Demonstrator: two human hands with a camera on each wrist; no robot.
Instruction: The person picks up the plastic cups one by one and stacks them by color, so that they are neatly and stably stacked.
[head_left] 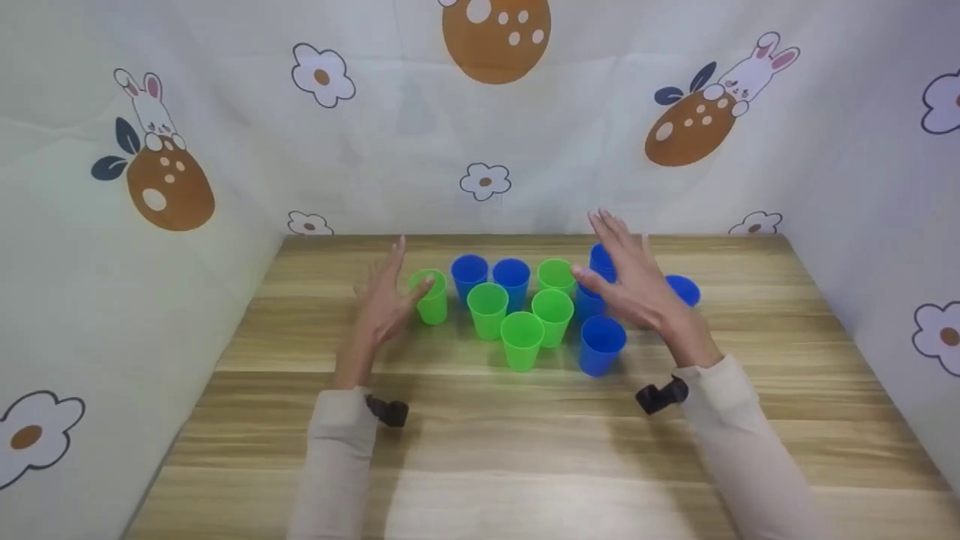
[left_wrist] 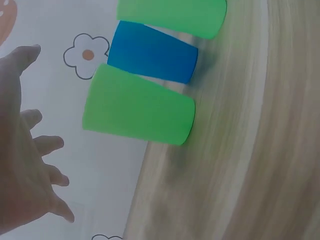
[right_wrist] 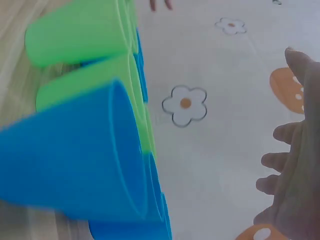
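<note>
Several green and blue plastic cups stand mouth-up in a loose cluster on the wooden table. My left hand (head_left: 386,300) hovers with spread fingers at the cluster's left side, partly in front of a green cup (head_left: 433,304); in the left wrist view that hand (left_wrist: 30,150) grips nothing. On the other side my right hand (head_left: 630,281), fingers extended, is raised over blue cups and hides parts of them. A blue cup (head_left: 601,346) stands near its wrist, and a green cup (head_left: 522,343) is frontmost in the middle. The right wrist view shows the right hand (right_wrist: 295,155) apart from the cups.
The wood-grain table (head_left: 480,465) extends toward me in front of the cups. A pale cloth backdrop (head_left: 405,150) with flowers and rabbits hangs behind and at both sides. Another blue cup (head_left: 684,289) stands at the far right, partly behind the right hand.
</note>
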